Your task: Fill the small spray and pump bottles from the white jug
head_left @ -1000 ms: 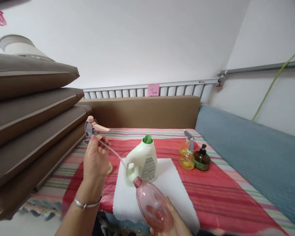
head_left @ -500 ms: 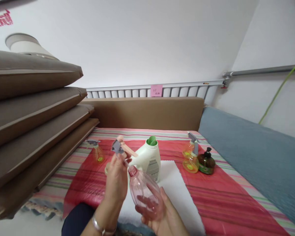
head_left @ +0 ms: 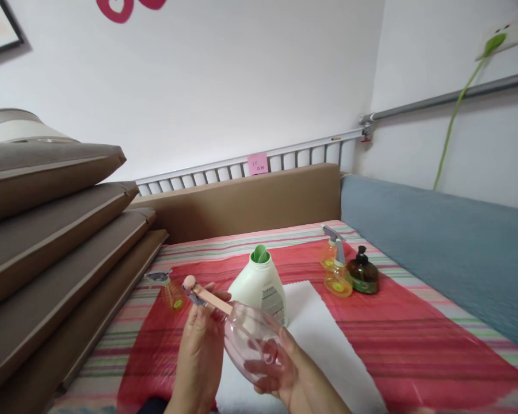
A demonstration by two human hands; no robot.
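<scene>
A clear pink spray bottle [head_left: 252, 339] lies tilted in front of me, its base toward the lower right. My right hand [head_left: 296, 368] is wrapped around the lower part of the bottle. At the neck, my left hand [head_left: 201, 339] has its fingers closed on the grey and peach spray head [head_left: 205, 294], which sits at the bottle's mouth. The thin tube now shows inside the bottle. Just behind stands a white detergent jug [head_left: 259, 283] with a green spout, over a white cloth [head_left: 315, 322]. Whether the head is threaded on cannot be seen.
At the right stand two yellow spray bottles [head_left: 338, 282] beside a dark brown pump bottle [head_left: 362, 273]. Another yellow spray bottle [head_left: 171, 293] is at the left. Stacked brown cushions [head_left: 69, 247] rise on the left, and a blue padded side [head_left: 431, 236] borders the right.
The spray head has come down onto the bottle's mouth, its tube going inside. The bottle is tilted further toward horizontal. My view has shifted and rolled slightly.
</scene>
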